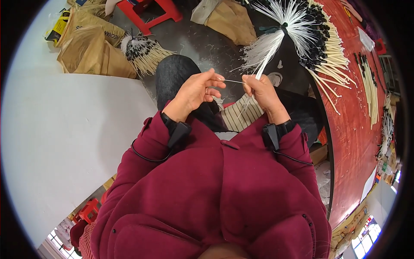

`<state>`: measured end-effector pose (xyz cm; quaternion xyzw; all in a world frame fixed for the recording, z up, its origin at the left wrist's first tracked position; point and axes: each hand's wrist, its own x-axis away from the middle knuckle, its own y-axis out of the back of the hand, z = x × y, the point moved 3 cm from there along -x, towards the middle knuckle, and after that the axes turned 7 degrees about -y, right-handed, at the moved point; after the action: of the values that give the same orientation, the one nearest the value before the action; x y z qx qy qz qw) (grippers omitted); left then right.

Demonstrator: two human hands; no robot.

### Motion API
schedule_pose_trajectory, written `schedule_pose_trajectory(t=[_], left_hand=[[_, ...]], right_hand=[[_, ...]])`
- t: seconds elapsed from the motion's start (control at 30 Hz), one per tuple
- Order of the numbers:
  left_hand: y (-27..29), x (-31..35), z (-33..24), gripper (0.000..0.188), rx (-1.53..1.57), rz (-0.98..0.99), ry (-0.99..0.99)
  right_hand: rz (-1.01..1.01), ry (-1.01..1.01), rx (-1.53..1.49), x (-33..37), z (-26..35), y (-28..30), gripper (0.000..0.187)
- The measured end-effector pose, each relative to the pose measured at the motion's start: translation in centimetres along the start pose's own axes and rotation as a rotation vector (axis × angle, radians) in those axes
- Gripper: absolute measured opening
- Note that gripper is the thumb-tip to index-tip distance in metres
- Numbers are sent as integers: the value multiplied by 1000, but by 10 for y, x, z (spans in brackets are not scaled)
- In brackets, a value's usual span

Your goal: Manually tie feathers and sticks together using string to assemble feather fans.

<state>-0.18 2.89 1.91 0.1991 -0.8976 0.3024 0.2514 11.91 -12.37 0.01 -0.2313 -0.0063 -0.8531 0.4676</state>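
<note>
My right hand (264, 93) is closed around the gathered tail of a bundle of thin white strands (260, 71), over my lap. From there the bundle runs up to a dark tie (283, 26) and fans out beyond it. One thin white strand (233, 80) stretches sideways between my two hands. At its left end, my left hand (199, 93) pinches it with thumb and forefinger, the other fingers loosely bent. Black pieces and cream sticks (334, 47) form the far ends of the fanned bundle, lying on the red table (351, 142).
A white tabletop (73, 142) lies to my left. Brown paper bags (92, 54) and another stick bundle (148, 54) stand beyond it. A red stool (148, 15) and a paper bag (230, 21) are on the floor ahead. More cream sticks (368, 88) lie at right.
</note>
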Motion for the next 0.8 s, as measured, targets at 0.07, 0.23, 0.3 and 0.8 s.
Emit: schedule_pose_trajectory(t=[0.07, 0.23, 0.3, 0.8], left_hand=[[-4, 4, -5, 15, -31, -28, -9], [5, -11, 1, 17, -324, 114, -185], [13, -13, 5, 16, -263, 193, -71], [14, -5, 14, 15, -1, 103, 39]], right_hand=[[-8, -12, -8, 0, 1, 0, 43], [8, 11, -16, -2, 3, 0, 42], [-12, -10, 20, 2, 6, 0, 42], [-24, 31, -89, -1, -1, 6, 42]])
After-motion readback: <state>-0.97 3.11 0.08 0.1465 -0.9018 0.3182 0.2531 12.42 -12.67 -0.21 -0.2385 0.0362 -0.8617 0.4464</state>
